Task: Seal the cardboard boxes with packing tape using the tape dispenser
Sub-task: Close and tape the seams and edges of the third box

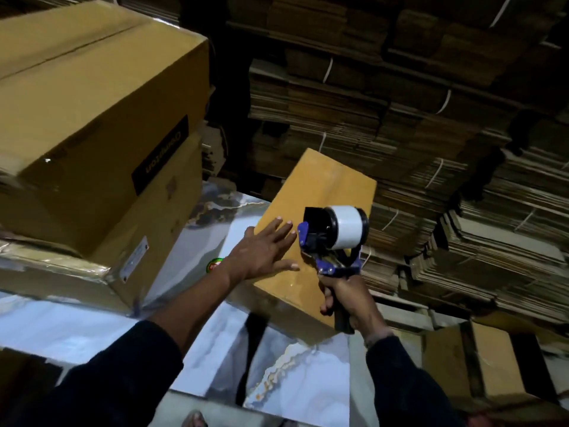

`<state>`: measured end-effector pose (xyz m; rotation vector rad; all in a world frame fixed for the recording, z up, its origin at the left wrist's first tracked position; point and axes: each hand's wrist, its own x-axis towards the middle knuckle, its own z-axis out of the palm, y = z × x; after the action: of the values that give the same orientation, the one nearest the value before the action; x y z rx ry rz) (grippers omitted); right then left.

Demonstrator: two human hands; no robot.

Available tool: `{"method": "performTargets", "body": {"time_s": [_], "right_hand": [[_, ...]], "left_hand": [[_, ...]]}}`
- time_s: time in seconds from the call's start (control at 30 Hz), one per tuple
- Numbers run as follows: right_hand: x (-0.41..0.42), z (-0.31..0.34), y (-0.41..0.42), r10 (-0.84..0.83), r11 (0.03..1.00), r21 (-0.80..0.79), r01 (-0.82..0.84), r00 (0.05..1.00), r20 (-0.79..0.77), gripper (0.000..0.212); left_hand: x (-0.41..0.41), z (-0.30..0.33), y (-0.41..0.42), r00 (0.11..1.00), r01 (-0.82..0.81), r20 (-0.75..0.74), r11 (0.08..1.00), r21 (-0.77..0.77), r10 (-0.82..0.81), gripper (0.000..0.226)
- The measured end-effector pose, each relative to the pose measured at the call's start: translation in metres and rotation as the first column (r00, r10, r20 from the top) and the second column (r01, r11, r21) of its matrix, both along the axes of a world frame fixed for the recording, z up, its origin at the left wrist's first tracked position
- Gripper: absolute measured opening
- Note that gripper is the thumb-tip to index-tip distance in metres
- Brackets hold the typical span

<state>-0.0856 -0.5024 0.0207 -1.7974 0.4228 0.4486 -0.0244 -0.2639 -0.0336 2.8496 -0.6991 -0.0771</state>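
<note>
Your left hand (261, 251) presses flat, fingers spread, on the box (314, 229) at the bench (92, 328) edge. Your right hand (348, 300) clamps the dispenser (332, 238) handle. The box seems light, so hold it down.

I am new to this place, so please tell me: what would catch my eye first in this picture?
First, the tape dispenser with its white roll, gripped by the right hand at the centre. Beside it the left hand lies flat on a small box. A big box fills the upper left.
</note>
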Motion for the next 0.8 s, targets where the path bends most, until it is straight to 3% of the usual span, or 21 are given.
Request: {"method": "performTargets", "body": {"time_s": [0.17, 0.33, 0.47, 0.53, 0.6, 0.67, 0.8], "right_hand": [[-0.021, 0.01, 0.0, 0.013, 0.998, 0.061, -0.007, 0.995, -0.102, 0.037], [-0.022, 0.034, -0.007, -0.004, 0.985, 0.167, 0.033, 0.986, -0.169, 0.036], [-0.008, 0.058, 0.002, 0.092, 0.946, 0.324, -0.02, 0.974, -0.209, 0.032], [0.003, 0.066, 0.011, 0.167, 0.922, 0.379, -0.075, 0.962, -0.215, 0.025], [0.013, 0.07, 0.021, 0.263, 0.914, 0.369, -0.169, 0.939, -0.22, 0.025], [0.018, 0.069, 0.029, 0.311, 0.898, 0.387, -0.207, 0.923, -0.227, 0.023], [0.023, 0.054, 0.034, 0.344, 0.857, 0.483, -0.179, 0.896, -0.279, 0.028]], "left_hand": [[0.03, -0.001, 0.007, 0.994, 0.112, 0.026, 0.99, -0.082, -0.11, 0.088], [0.018, 0.003, 0.008, 0.997, 0.009, 0.077, 0.983, -0.186, 0.006, 0.076], [-0.001, 0.001, 0.017, 0.992, -0.097, 0.054, 0.956, -0.278, 0.117, 0.073], [-0.014, -0.004, 0.02, 0.969, -0.234, 0.006, 0.918, -0.321, 0.249, 0.07], [-0.026, -0.008, 0.021, 0.889, -0.431, -0.041, 0.801, -0.416, 0.457, 0.061], [-0.037, -0.006, 0.02, 0.785, -0.571, -0.13, 0.626, -0.531, 0.605, 0.054], [-0.043, -0.004, 0.017, 0.687, -0.664, -0.38, 0.324, -0.674, 0.619, 0.044]]}}
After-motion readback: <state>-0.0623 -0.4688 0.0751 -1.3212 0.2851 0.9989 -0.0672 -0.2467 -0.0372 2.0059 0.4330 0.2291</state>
